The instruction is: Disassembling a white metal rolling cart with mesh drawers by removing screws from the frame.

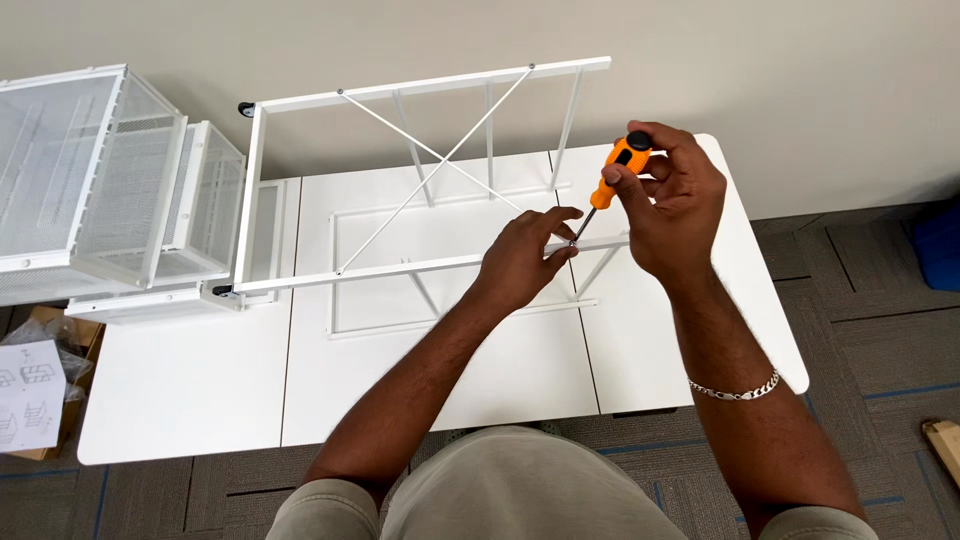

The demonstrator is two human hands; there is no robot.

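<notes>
2 hands meet over the near rail of a white metal frame (300,190) that lies on its side on a white table (180,400). The right hand (668,200) is wrapped around the orange and black handle of a screwdriver (610,180), thumb and fingers closed on the grip, the shaft slanting down and to the left. The left hand (520,262) sits just below it, fingertips pinched together right at the screwdriver's tip, where the tip comes down to the rail; whether something small sits between those fingertips is too tiny to tell. So the hands are close together, almost touching, both working at 1 spot on the frame's right end.

The frame shows 2 thin diagonal rods crossing in an X, with a black caster at its far left corner. To the left, white mesh drawers (90,170) stand stacked on the table. A silver chain bracelet (735,390) circles the right wrist. An instruction sheet (28,395) rests on a cardboard box at the lower left, on the grey carpet.
</notes>
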